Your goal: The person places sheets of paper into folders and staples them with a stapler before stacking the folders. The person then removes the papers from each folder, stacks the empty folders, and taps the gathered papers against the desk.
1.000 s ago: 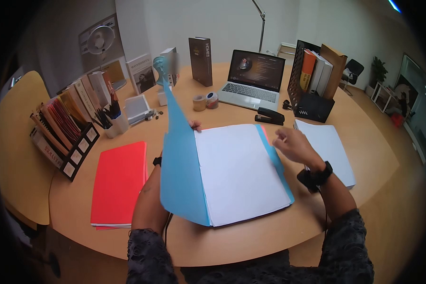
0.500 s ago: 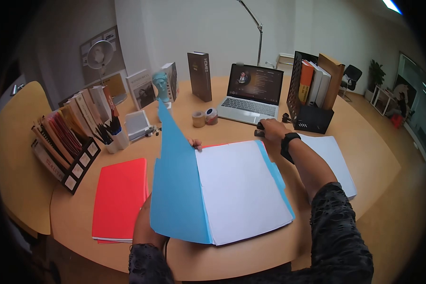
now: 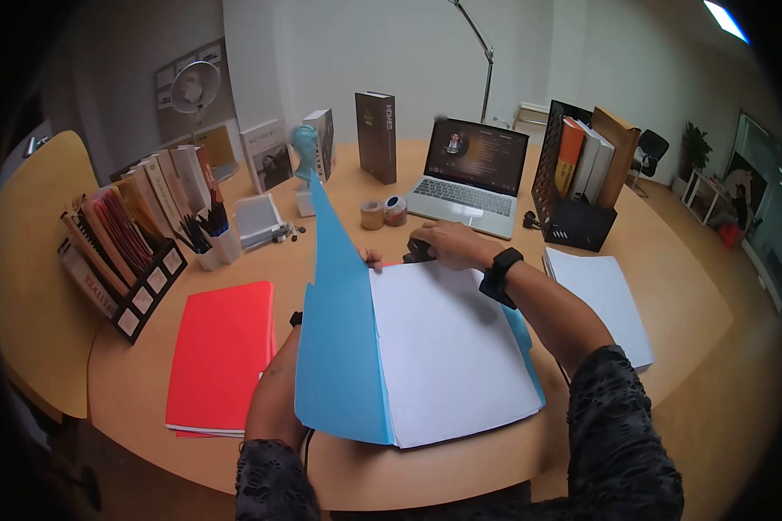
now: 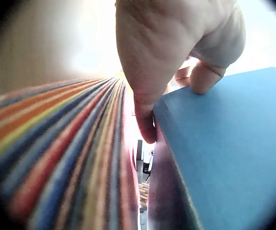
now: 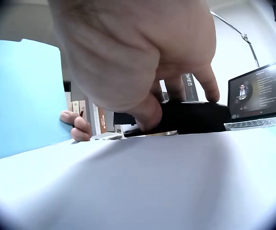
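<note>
An open blue folder (image 3: 343, 347) lies on the desk with its left cover raised and a stack of white paper (image 3: 456, 347) on its right side. My left hand (image 3: 370, 258) grips the folder at its far edge near the fold; most of this hand is hidden behind the raised cover. In the left wrist view, thumb and fingers of the left hand (image 4: 176, 43) hold the blue cover's edge. My right hand (image 3: 454, 245) holds a black stapler (image 5: 195, 117), thumb on the near side and fingers over the top, close to the paper's far edge.
A red folder (image 3: 222, 356) lies to the left, a white paper stack (image 3: 595, 304) to the right. Behind stand tape rolls (image 3: 372, 214), a laptop (image 3: 465, 204) and a black file holder (image 3: 582, 221). A pen cup (image 3: 226, 247) and book rack (image 3: 148, 291) stand left.
My right hand has reached to the stapler behind the folder, taken hold of it and brought it left to the paper's far edge. The left hand stays at the folder's far edge.
</note>
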